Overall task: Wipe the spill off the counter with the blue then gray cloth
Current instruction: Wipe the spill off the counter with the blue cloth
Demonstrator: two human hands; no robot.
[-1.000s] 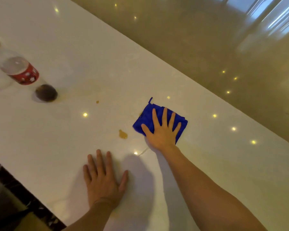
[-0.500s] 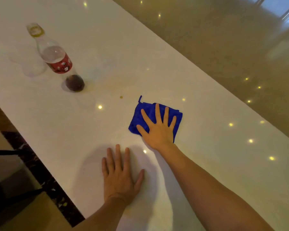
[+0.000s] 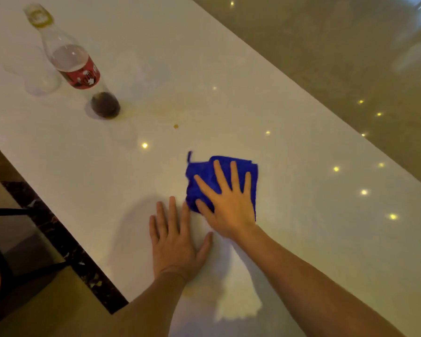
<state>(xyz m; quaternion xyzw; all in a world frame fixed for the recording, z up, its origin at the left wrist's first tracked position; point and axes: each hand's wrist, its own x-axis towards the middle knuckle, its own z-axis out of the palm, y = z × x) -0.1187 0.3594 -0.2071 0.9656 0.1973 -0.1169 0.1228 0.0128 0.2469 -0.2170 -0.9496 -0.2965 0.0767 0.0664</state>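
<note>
Nearest, the left hand (image 3: 174, 242) lies flat and open on the counter (image 3: 301, 239), gripping nothing. Just right of it, the right hand (image 3: 225, 203) presses open-palmed on the blue cloth (image 3: 229, 166). Beyond both hands, 1 brown drop (image 3: 175, 126) remains, nearer the right.

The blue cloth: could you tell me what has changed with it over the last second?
The right hand slid the blue cloth toward the left hand, over the amber puddle that lay beside it. Left hand stayed flat on the counter; the bottle and small drop are untouched.
</note>
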